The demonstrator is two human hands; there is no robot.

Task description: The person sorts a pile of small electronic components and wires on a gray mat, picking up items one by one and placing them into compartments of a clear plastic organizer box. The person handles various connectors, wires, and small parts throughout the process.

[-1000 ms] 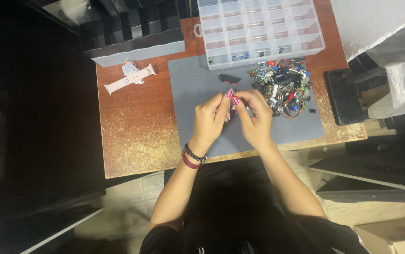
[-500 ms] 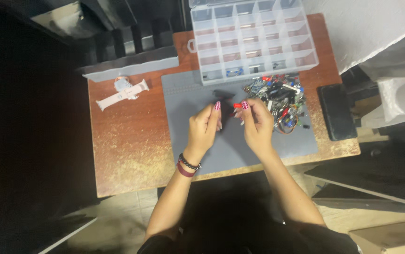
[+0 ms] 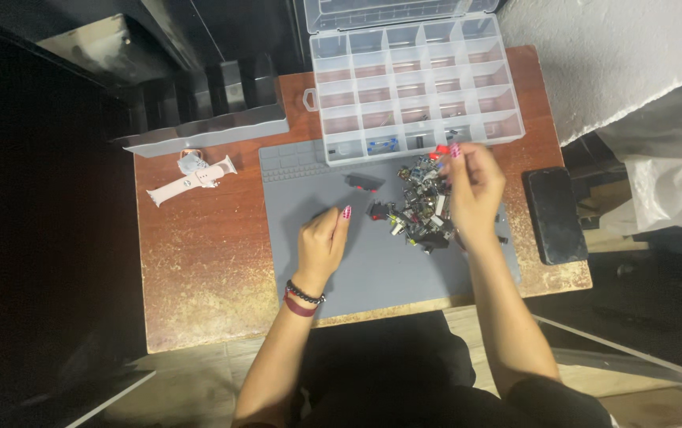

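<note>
Over by the back right corner of the grey mat (image 3: 372,269), my right hand (image 3: 474,190) is lifted above the heap of small electronic parts (image 3: 424,208), fingers pinched shut on a tiny red piece (image 3: 441,149), right at the front edge of the clear compartment box (image 3: 412,79). My left hand (image 3: 323,242) sits loosely curled on the middle of the mat, empty as far as I can see, fingertips near a little black part (image 3: 376,211) lying just left of the heap. Another black piece with red ends (image 3: 364,182) lies alone closer to the back of the mat.

Progress-wise, I'd say I've barely started. The box is open at the back edge of the table (image 3: 198,261) and nearly all of its cells look empty; only a couple in the front row hold anything, one with something blue. The heap is still a fat tangle of wires and bits, so most of the sorting is left.

Off the mat, a pale pink watch strap (image 3: 190,177) lies toward the back left, a grey tray (image 3: 206,131) sits behind it, and a dark phone (image 3: 553,214) rests at the right edge.
</note>
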